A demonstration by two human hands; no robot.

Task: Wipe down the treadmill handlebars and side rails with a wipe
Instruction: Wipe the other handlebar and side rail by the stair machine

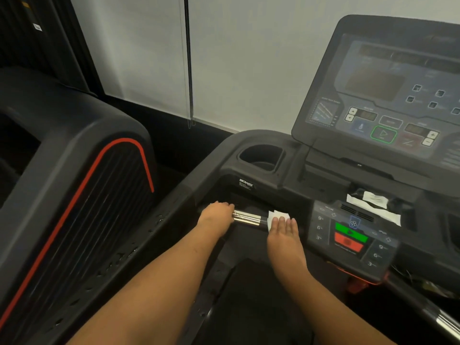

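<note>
One wipe [278,216] under flat right hand [283,233], left hand [216,215] gripping handlebar [249,219]

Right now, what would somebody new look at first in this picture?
Two bare arms reach to the middle: the left hand grips the shiny silver handlebar, and the right hand presses a white wipe flat onto it. Just right, a green button sits above a red button, and a curved red stripe marks the black machine at left.

Beyond the left grip [216,215], a housing label [246,183] read "BIOWAY"; right of the right grip [283,232], the keypad [348,239] showed 9, 6, 3 twice.
</note>
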